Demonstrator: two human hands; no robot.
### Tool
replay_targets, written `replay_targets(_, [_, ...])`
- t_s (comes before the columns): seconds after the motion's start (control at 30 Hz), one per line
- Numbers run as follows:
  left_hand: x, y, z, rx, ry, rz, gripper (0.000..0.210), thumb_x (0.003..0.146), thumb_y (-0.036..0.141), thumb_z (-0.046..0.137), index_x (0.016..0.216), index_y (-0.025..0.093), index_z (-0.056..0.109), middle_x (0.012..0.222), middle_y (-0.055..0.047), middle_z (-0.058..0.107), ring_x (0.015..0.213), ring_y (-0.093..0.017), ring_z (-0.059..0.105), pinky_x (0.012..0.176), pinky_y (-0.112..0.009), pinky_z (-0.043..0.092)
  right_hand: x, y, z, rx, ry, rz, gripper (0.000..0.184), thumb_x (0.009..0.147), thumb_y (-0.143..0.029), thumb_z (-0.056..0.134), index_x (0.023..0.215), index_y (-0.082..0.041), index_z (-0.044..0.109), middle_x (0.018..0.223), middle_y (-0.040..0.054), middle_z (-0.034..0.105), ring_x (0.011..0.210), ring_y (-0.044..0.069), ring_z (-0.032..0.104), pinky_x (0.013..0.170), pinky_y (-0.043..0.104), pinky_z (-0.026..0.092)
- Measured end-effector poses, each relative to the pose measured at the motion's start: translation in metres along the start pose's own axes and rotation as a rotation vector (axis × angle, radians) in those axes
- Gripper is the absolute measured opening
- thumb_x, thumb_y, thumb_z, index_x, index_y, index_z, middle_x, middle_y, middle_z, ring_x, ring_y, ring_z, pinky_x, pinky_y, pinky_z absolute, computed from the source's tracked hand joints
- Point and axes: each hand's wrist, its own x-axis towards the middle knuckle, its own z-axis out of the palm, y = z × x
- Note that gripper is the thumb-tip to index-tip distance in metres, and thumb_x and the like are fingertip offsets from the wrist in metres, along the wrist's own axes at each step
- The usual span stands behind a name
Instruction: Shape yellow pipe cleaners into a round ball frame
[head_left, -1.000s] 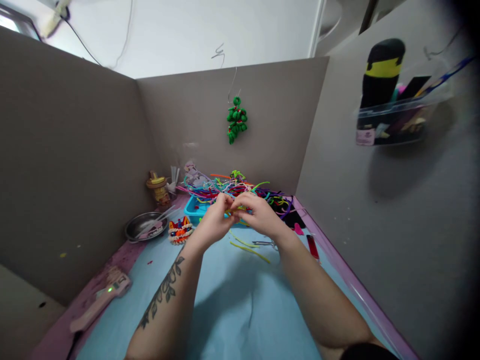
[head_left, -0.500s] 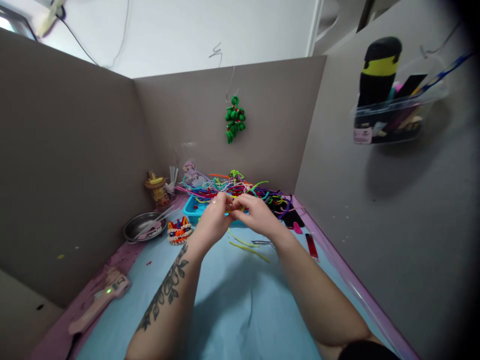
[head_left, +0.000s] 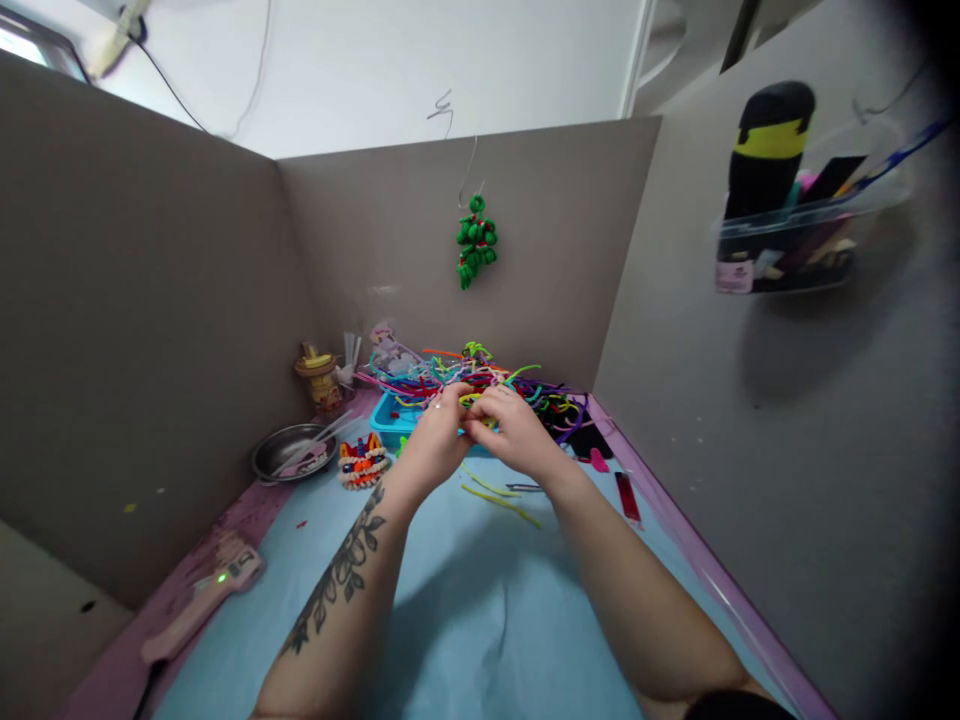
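Observation:
My left hand (head_left: 441,432) and my right hand (head_left: 514,428) meet above the front of a blue tray (head_left: 390,430). Fingers of both are closed together, with a bit of yellow pipe cleaner (head_left: 470,400) showing between them. Much of what they grip is hidden behind the fingers. Just below, two yellow pipe cleaner pieces (head_left: 501,507) lie on the light blue mat (head_left: 465,600). A slim metal tool (head_left: 525,488) rests near my right wrist. Many-coloured pipe cleaners (head_left: 420,375) heap over the tray behind my hands.
To the left are a beaded orange-and-white piece (head_left: 363,463), a metal bowl (head_left: 266,455) and a pink glue gun (head_left: 199,610) with a green light. A red strip (head_left: 628,497) lies right. A green ornament (head_left: 477,240) and a clear tool holder (head_left: 787,240) hang on the grey walls.
The whole view has shifted slightly, so things appear a little further right and lower. Both hands remain together over the tray, with only small finger movement.

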Motion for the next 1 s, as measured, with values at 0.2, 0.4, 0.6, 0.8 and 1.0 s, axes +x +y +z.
replay_targets(0.2, [0.003,-0.003,0.005,0.158,0.089,0.1,0.051,0.069,0.008,0.054,0.117,0.015,0.038,0.087,-0.006,0.064,0.094,-0.021,0.058,0.098,-0.045,0.03,0.0,0.006,0.003,-0.051,0.034,0.104,0.008,0.074,-0.022,0.058,0.067,-0.018,0.056,0.075,0.0019,0.055,0.079,0.017,0.05,0.076,0.031,0.035])
replay_targets(0.4, [0.003,-0.004,0.007,0.29,0.081,0.149,0.05,0.07,0.005,0.048,0.119,0.014,0.04,0.08,-0.003,0.066,0.093,-0.02,0.057,0.104,-0.045,0.021,-0.002,0.006,0.003,-0.146,-0.042,0.125,0.012,0.072,-0.027,0.061,0.066,-0.017,0.057,0.075,0.0031,0.058,0.079,0.017,0.051,0.077,0.032,0.033])
replay_targets(0.6, [0.002,-0.009,0.008,0.284,0.085,0.2,0.052,0.07,0.005,0.045,0.12,0.014,0.038,0.082,-0.004,0.065,0.094,-0.02,0.056,0.104,-0.047,0.019,-0.003,0.007,0.008,-0.165,-0.022,0.09,0.011,0.074,-0.025,0.056,0.066,-0.017,0.055,0.075,0.0029,0.058,0.08,0.018,0.05,0.08,0.034,0.032])
replay_targets(0.8, [0.003,-0.007,0.009,0.184,0.075,0.195,0.051,0.069,0.005,0.048,0.118,0.017,0.04,0.084,-0.003,0.065,0.1,-0.021,0.055,0.105,-0.048,0.016,-0.001,0.008,0.013,-0.098,0.025,0.1,0.011,0.073,-0.018,0.053,0.062,-0.017,0.056,0.078,0.0035,0.056,0.081,0.018,0.048,0.078,0.034,0.035])
replay_targets(1.0, [0.003,-0.007,0.0,-0.25,0.084,-0.031,0.053,0.067,0.017,0.063,0.115,0.019,0.04,0.078,0.0,0.061,0.08,-0.018,0.059,0.081,-0.035,0.042,-0.001,0.01,-0.007,0.089,0.171,0.049,0.026,0.082,-0.042,0.049,0.089,-0.019,0.061,0.099,0.0072,0.056,0.099,0.021,0.049,0.089,0.037,0.036])
